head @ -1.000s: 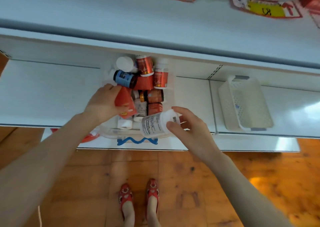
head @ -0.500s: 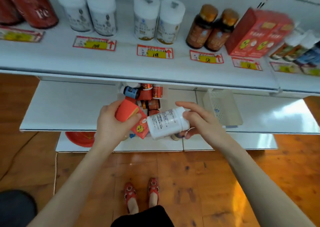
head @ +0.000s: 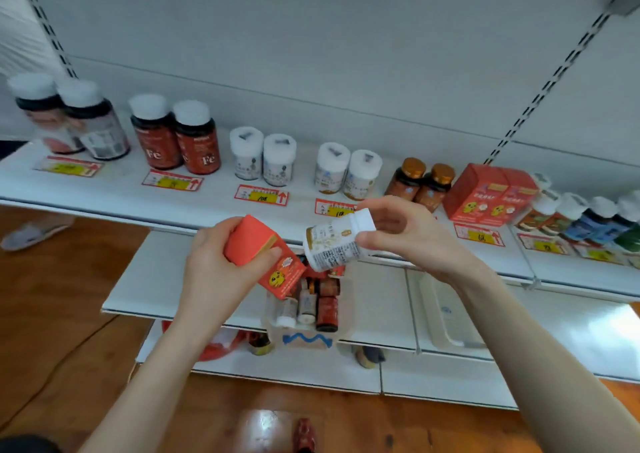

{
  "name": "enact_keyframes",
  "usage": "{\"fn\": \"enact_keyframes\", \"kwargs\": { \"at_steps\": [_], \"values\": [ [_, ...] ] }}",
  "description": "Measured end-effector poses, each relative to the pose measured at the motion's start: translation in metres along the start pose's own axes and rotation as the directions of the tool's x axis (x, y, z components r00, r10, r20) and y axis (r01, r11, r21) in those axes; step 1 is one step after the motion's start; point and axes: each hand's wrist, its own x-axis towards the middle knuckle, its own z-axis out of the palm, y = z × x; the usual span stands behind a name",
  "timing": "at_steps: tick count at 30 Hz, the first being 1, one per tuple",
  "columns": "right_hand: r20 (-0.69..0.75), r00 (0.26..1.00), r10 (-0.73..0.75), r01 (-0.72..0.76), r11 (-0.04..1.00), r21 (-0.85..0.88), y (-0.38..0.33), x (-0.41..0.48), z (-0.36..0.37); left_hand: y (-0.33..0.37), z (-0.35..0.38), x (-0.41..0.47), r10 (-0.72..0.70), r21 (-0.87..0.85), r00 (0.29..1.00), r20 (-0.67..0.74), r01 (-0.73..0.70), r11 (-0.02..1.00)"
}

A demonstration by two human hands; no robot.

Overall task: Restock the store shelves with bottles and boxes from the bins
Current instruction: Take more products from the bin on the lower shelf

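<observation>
My left hand [head: 221, 262] grips a red box [head: 266, 255] with a cartoon face, tilted, in front of the shelf edge. My right hand [head: 408, 234] holds a white bottle [head: 336, 241] lying on its side, cap toward the palm. Below both hands a clear bin [head: 304, 340] with a blue wavy mark sits on the lower shelf, holding several small bottles [head: 325, 309]. On the upper shelf [head: 138, 196] stand paired white bottles [head: 348, 172] and two matching red boxes [head: 485, 191].
The upper shelf also carries dark bottles [head: 175, 137], amber bottles [head: 419, 182] and price tags [head: 261, 194]. An empty white basket [head: 446, 314] sits right of the bin. A red bowl [head: 221, 345] lies on the bottom shelf. Someone's shoe [head: 24, 233] is at far left.
Both hands have lifted the red box and the white bottle out of the bin, up to the upper shelf's edge. My view has tilted up from the bin to the stocked shelf.
</observation>
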Motion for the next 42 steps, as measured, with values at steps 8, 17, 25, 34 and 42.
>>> {"fn": "enact_keyframes", "kwargs": {
  "at_steps": [8, 17, 25, 34, 42],
  "values": [
    [0.311, 0.95, 0.005, 0.028, 0.995, -0.099, -0.026, 0.045, -0.02, 0.02, -0.013, 0.005, -0.048, 0.017, 0.993, -0.109, 0.05, 0.999],
    [0.332, 0.943, -0.012, -0.027, 0.993, 0.112, -0.059, 0.097, -0.052, 0.032, 0.003, 0.015, -0.061, 0.02, 0.971, -0.233, 0.067, 0.998],
    [0.191, 0.982, -0.007, 0.078, 0.927, -0.366, -0.085, 0.138, -0.106, 0.047, 0.03, 0.021, -0.043, 0.027, 0.969, -0.243, 0.051, 0.998],
    [0.219, 0.973, -0.069, 0.185, 0.8, -0.571, -0.072, 0.189, -0.113, 0.058, 0.048, 0.026, -0.036, 0.031, 0.974, -0.222, 0.044, 0.999],
    [0.247, 0.968, 0.033, 0.107, 0.841, -0.53, -0.038, 0.22, -0.083, 0.061, 0.054, 0.035, -0.01, 0.058, 0.968, -0.249, 0.026, 0.998]
  ]
}}
